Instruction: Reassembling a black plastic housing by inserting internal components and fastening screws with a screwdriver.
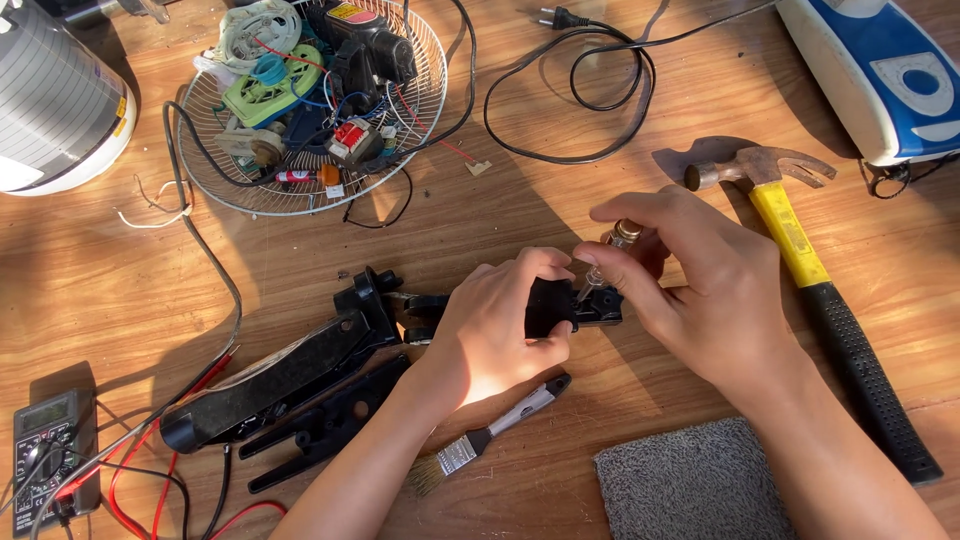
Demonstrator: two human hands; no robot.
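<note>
Screwdriver (608,262) in right hand (690,290), left hand (500,325) gripping black part (575,305).

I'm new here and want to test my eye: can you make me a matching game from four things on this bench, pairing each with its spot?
Things:
1. hammer
2. multimeter
3. brush
4. fan guard

Places:
A. bottom left corner
B. right of the right hand
C. top, holding loose parts
D. just below the left hand

Pairs: 1-B, 2-A, 3-D, 4-C
</note>
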